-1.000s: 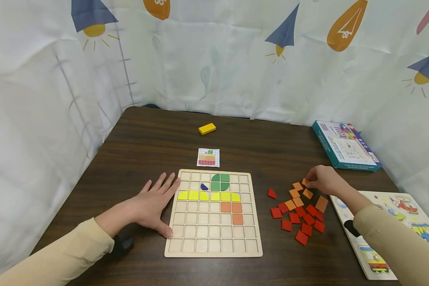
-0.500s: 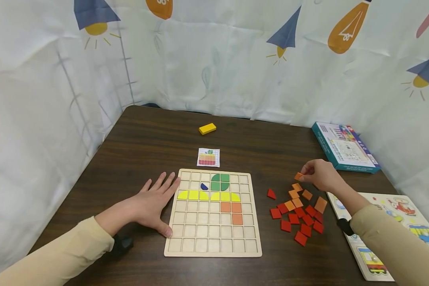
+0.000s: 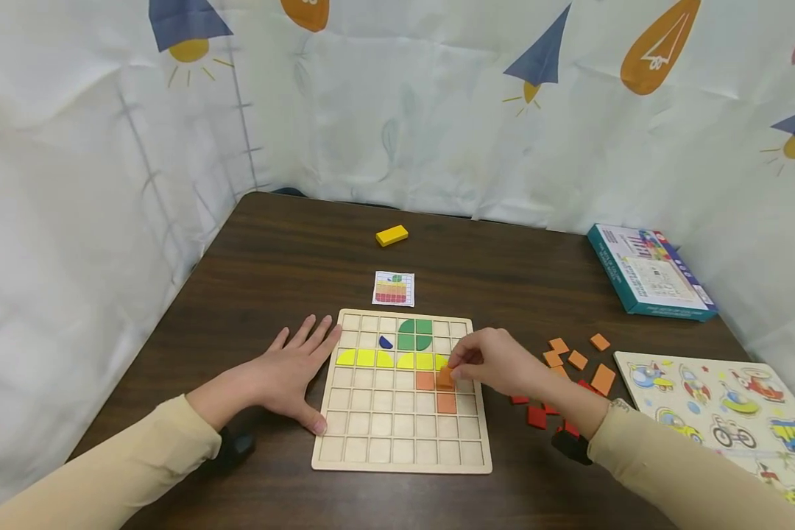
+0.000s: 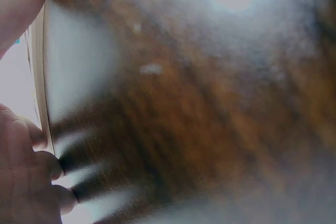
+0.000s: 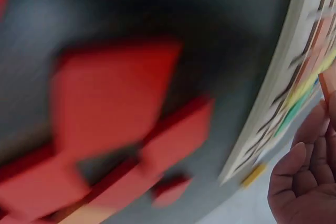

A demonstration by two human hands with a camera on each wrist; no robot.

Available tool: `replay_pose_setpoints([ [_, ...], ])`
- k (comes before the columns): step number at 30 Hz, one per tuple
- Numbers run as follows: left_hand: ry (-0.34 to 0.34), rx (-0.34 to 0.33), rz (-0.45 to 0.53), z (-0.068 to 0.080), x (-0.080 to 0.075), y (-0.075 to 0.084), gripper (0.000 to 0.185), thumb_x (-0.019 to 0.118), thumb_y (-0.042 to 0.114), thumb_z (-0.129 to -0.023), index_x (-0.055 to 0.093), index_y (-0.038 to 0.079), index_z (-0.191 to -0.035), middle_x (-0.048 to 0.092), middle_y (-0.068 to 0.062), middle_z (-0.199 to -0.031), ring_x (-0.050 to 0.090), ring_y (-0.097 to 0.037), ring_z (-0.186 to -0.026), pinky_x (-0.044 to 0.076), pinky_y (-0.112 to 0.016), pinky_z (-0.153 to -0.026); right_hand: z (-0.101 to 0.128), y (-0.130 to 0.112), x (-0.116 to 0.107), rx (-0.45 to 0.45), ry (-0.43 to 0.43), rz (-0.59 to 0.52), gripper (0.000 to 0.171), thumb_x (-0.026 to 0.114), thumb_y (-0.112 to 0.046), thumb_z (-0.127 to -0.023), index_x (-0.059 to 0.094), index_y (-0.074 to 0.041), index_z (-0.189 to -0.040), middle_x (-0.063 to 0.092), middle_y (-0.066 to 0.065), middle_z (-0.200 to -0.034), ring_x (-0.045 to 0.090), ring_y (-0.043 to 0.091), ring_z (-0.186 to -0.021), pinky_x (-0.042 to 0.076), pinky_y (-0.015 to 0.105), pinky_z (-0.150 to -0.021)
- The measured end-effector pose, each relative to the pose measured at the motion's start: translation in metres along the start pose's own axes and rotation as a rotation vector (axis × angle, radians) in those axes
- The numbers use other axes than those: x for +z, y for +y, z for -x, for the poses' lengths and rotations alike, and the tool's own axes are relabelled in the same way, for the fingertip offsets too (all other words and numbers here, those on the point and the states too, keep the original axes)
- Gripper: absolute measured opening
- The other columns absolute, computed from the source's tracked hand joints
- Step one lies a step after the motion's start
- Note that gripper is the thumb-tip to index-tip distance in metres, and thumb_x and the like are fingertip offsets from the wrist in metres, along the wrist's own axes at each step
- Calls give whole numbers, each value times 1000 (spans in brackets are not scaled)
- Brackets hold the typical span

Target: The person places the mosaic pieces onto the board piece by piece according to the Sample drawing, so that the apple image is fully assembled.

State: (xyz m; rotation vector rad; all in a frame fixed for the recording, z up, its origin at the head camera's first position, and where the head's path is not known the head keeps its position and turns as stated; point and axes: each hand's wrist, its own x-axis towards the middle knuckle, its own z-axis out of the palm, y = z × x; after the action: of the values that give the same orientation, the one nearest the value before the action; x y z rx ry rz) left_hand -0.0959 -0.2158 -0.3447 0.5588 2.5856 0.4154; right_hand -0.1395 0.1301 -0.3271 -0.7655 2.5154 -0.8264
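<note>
Right-hand grip: right hand (image 3: 497, 362) pinches an orange square tile (image 3: 445, 377) between thumb and fingertips, held over the wooden grid board (image 3: 403, 456) at the cell just right of the placed orange tile in the row below the yellow pieces; whether the tile already sits in the cell cannot be told.
Left-hand grip: left hand (image 3: 283, 375) lies flat with fingers spread on the table (image 3: 291, 250), thumb and fingertips touching the board's left edge; it grasps nothing.
Board contents: yellow row (image 3: 391, 359) across the middle, green shape (image 3: 415, 335) above it, one blue piece (image 3: 386, 342) to its left, orange tiles (image 3: 436, 391) below the yellow row.
Loose red tiles: red tiles (image 3: 536, 416) lie right of the board, partly hidden by the right forearm; blurred in the right wrist view.
Loose orange tiles: orange tiles (image 3: 578, 357) lie beyond the red ones.
Picture puzzle: vehicle puzzle board (image 3: 729, 416) at the right table edge.
Pattern card: small pattern card (image 3: 394, 288) just beyond the board.
Far items: teal box (image 3: 649, 272) at far right; yellow block (image 3: 391, 235) farthest back.
</note>
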Motion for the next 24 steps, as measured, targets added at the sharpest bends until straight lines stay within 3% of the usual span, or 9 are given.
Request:
replay_pose_setpoints([
  [8, -3, -2, 1, 0, -3, 2, 147, 88, 67, -61, 7, 1, -164, 0, -25, -171, -3, -52, -156, 3, -78, -117, -4, -25, 26, 14, -94, -19, 3, 81, -14, -88, 79, -13, -90, 73, -10, -80, 58, 9, -73, 50, 22, -63],
  [12, -4, 1, 3, 1, -2, 1, 147, 88, 68, -61, 6, 0, -163, 0, -25, -171, -4, -52, -156, 3, -78, -117, -5, -31, 34, 21, -73, 25, 2, 81, -12, -88, 79, -12, -89, 73, -8, -80, 57, 10, -72, 50, 21, -63],
  [24, -8, -6, -1, 0, -3, 3, 147, 88, 68, -61, 8, 0, -163, 1, -26, -171, -3, -53, -156, 4, -78, -116, -3, -34, 44, -64, 14, 174, 5, 80, -7, -87, 78, -11, -87, 72, -5, -80, 57, 7, -71, 53, 20, -67],
])
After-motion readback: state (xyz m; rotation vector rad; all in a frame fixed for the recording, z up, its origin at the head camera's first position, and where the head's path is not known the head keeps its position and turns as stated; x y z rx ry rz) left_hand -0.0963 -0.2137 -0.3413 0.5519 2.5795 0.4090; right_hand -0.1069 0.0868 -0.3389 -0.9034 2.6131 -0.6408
